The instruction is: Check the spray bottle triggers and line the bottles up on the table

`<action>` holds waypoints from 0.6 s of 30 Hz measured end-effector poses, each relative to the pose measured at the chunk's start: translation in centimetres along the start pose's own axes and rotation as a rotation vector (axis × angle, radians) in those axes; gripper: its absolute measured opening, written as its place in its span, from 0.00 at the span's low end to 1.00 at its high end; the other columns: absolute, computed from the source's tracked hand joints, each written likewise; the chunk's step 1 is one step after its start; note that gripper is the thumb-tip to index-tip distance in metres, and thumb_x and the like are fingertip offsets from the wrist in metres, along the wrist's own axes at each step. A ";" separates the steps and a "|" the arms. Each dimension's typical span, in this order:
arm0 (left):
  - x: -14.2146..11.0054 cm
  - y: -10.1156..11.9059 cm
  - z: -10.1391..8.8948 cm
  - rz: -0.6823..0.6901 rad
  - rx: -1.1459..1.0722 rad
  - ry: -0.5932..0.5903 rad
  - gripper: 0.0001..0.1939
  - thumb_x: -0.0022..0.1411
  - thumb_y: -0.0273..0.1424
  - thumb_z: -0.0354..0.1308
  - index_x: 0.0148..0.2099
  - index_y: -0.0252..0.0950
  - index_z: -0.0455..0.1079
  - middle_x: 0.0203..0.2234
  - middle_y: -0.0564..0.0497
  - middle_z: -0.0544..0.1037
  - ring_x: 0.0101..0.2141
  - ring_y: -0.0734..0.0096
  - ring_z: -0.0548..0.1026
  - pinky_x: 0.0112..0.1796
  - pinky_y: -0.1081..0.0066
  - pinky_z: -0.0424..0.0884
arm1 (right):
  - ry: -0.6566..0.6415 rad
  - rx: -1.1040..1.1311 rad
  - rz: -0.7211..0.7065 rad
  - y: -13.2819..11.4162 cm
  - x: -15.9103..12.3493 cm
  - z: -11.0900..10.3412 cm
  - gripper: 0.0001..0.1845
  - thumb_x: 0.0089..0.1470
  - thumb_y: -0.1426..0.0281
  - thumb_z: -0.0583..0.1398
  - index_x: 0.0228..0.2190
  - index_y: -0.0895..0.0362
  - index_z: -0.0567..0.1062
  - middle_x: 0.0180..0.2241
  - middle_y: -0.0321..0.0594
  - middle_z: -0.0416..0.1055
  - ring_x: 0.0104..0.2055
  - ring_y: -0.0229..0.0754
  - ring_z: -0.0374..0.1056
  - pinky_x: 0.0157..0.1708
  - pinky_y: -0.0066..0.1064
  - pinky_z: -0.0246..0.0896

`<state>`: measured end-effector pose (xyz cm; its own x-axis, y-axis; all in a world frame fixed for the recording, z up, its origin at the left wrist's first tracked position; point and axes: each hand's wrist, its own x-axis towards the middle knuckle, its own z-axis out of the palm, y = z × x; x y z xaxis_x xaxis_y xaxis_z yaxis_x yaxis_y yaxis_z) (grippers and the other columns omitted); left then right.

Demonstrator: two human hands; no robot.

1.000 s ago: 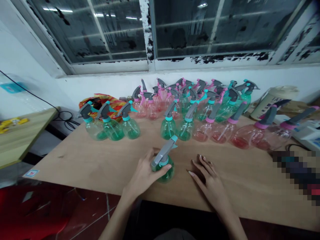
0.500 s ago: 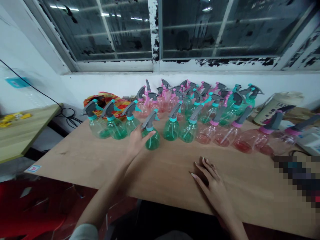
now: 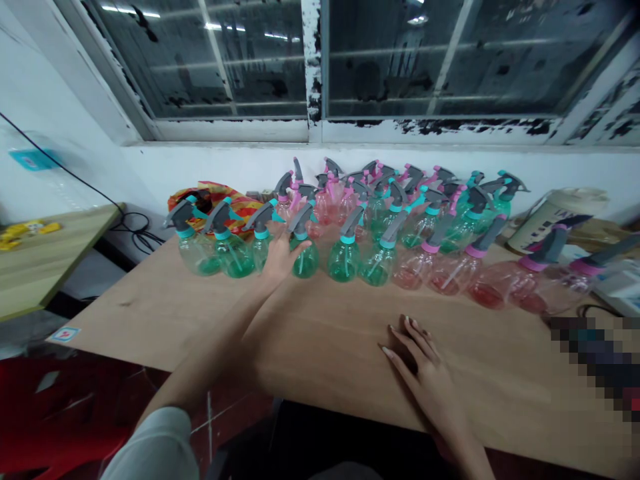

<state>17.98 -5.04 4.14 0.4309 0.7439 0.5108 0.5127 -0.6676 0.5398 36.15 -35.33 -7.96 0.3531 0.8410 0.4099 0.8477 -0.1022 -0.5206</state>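
Observation:
My left hand (image 3: 281, 257) is around the left side of a green spray bottle (image 3: 305, 260) with a grey and teal trigger head, in the front row. Its thumb lies across the front of the bottle; the other fingers are partly hidden behind it. Just left of the hand stands another green spray bottle (image 3: 260, 247), and a little to the right is a third green spray bottle (image 3: 343, 259). My right hand (image 3: 425, 363) rests on the wooden table (image 3: 325, 340), fingers stretched out and apart, holding nothing.
Pink spray bottles (image 3: 445, 273) continue the front row rightward, some leaning. Several more bottles crowd against the wall behind. A red-yellow cloth or bag (image 3: 220, 193) lies at the back left, a printed bag (image 3: 555, 213) at the back right. A red chair (image 3: 60, 407) is at lower left.
My left hand has moved the green spray bottle away from me, back into line with the front row. My right hand has stayed where it was on the table.

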 end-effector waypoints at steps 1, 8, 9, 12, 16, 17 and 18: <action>0.0 0.0 -0.1 0.002 0.008 -0.002 0.12 0.59 0.37 0.62 0.42 0.36 0.68 0.33 0.45 0.76 0.41 0.53 0.76 0.43 0.61 0.69 | 0.003 0.007 0.003 0.0 0.0 0.0 0.26 0.59 0.53 0.54 0.53 0.54 0.71 0.60 0.48 0.62 0.64 0.53 0.54 0.60 0.57 0.50; -0.3 0.5 -0.4 0.008 0.048 -0.021 0.16 0.60 0.37 0.61 0.48 0.37 0.67 0.37 0.45 0.77 0.43 0.54 0.76 0.44 0.61 0.70 | 0.000 0.014 0.004 -0.1 0.0 0.0 0.27 0.59 0.53 0.53 0.53 0.54 0.71 0.59 0.48 0.63 0.64 0.53 0.54 0.61 0.57 0.49; -0.5 0.7 -0.5 0.010 0.047 -0.022 0.17 0.60 0.38 0.60 0.49 0.37 0.67 0.39 0.44 0.77 0.44 0.53 0.76 0.45 0.60 0.70 | 0.000 0.011 0.002 0.0 0.0 0.0 0.27 0.59 0.53 0.53 0.53 0.54 0.71 0.59 0.48 0.63 0.64 0.53 0.54 0.60 0.57 0.49; -1.7 1.2 -0.8 0.012 0.042 -0.019 0.22 0.61 0.41 0.58 0.54 0.36 0.64 0.45 0.42 0.77 0.48 0.51 0.74 0.47 0.57 0.70 | 0.001 -0.001 -0.008 0.0 0.0 0.1 0.27 0.59 0.53 0.54 0.53 0.55 0.71 0.59 0.49 0.63 0.64 0.53 0.54 0.60 0.57 0.50; -4.4 1.5 -1.8 0.008 0.005 0.101 0.31 0.62 0.43 0.57 0.63 0.38 0.55 0.57 0.38 0.69 0.57 0.49 0.67 0.54 0.52 0.66 | 0.011 -0.023 -0.019 0.1 0.0 0.1 0.26 0.60 0.54 0.53 0.52 0.57 0.71 0.59 0.50 0.63 0.63 0.54 0.55 0.60 0.56 0.51; -5.2 1.6 -2.1 0.004 -0.011 0.142 0.32 0.62 0.43 0.57 0.63 0.38 0.54 0.58 0.38 0.67 0.58 0.50 0.66 0.54 0.52 0.65 | 0.015 -0.024 -0.021 0.0 0.0 0.1 0.26 0.60 0.54 0.53 0.52 0.57 0.71 0.59 0.50 0.63 0.63 0.54 0.55 0.60 0.56 0.51; -5.9 1.7 -2.4 -0.008 -0.040 0.189 0.32 0.62 0.43 0.57 0.63 0.38 0.54 0.58 0.38 0.67 0.58 0.51 0.67 0.54 0.52 0.66 | 0.015 -0.023 -0.021 0.0 0.0 0.1 0.27 0.60 0.54 0.53 0.52 0.57 0.71 0.59 0.51 0.63 0.63 0.54 0.54 0.60 0.56 0.51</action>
<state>14.55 -10.68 3.62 0.2776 0.7328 0.6212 0.4842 -0.6652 0.5684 36.14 -35.25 -8.00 0.3406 0.8351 0.4319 0.8639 -0.0967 -0.4943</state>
